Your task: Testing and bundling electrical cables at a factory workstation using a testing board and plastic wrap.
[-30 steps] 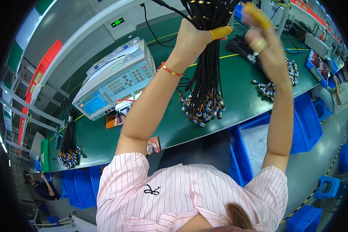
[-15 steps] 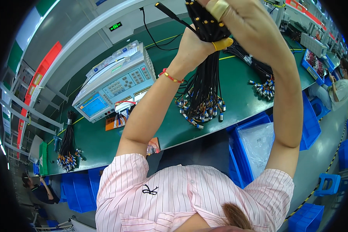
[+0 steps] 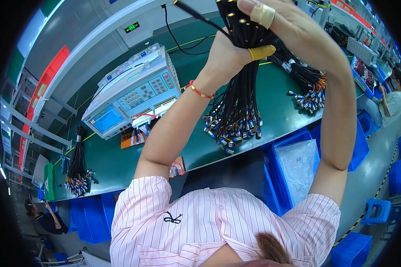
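A thick bundle of black cables (image 3: 244, 82) hangs in front of me over the bench. My left hand (image 3: 231, 52) grips it near the upper end, a yellow finger cot on its thumb. Below, the cables fan out to metal connectors with blue and orange parts, close to the bench top. One black cable end (image 3: 189, 10) sticks out to the upper left. My right hand (image 3: 283, 22), with pale tape round its thumb, is at the bundle's upper tips. Its other fingers are hidden or cut off by the top edge.
A grey tester (image 3: 133, 95) with a screen stands left on the green bench (image 3: 200, 155). Other cable bundles lie at far left (image 3: 78, 160) and right (image 3: 298, 75). Blue bins (image 3: 272, 187) stand below the front edge. A seated person (image 3: 387, 100) is at far right.
Both hands and the bundle have shifted slightly right, and the hanging connectors have moved a little lower. My right hand's taped thumb now lies over the upper tips. The left grip is unchanged.
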### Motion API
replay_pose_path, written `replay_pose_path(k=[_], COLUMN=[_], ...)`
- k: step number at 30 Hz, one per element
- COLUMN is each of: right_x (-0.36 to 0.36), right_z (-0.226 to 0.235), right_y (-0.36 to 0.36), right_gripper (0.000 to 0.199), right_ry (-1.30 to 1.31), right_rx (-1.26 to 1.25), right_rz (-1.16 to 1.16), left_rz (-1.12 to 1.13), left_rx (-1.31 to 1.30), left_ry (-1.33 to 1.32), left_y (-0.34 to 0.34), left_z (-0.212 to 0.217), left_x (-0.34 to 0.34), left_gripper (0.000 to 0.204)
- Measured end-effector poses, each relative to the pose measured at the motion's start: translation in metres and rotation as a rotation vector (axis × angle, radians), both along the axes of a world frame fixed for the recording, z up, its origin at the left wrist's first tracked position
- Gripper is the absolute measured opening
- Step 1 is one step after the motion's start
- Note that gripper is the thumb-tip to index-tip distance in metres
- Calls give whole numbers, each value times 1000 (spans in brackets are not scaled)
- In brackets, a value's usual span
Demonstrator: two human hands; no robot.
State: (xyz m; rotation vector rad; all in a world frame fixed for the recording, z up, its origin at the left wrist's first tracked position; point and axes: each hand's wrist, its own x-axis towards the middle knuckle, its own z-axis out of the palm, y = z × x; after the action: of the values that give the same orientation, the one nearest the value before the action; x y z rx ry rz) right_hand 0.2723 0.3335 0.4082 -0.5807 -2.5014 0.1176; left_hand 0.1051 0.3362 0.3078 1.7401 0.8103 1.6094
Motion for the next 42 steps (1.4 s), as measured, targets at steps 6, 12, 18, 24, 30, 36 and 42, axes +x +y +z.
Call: replay_pose_path(k=[6,12,18,24,30,36,42], right_x=[-34,-51,-37,-35,-14,-9,-7], right_z=[-1,-19,-34,-28,-1,-15,-16], right_y=[-15,-12,-22,-13,19,-2,-10], right_gripper=[51,19,19,30,41,45,40], right_ry=[380,295,210,31,435,247,251], right_rx=[500,575,546,793,209,37,81], right_rz=[317,132,134,-39,292,315,328], left_rz=[30,223,384,340,91,80,7], left_rx=[0,396,418,385,36,85,21], left_ry=[88,191,377,302,208,103,31], left_y=[8,18,11,2,-9,-12,-15], left_z=[-3,-27,-20,-14,5,-2,0], left_x=[5,-3,-6,-1,5,4,2], left_gripper=[20,28,30,31,30,31,30])
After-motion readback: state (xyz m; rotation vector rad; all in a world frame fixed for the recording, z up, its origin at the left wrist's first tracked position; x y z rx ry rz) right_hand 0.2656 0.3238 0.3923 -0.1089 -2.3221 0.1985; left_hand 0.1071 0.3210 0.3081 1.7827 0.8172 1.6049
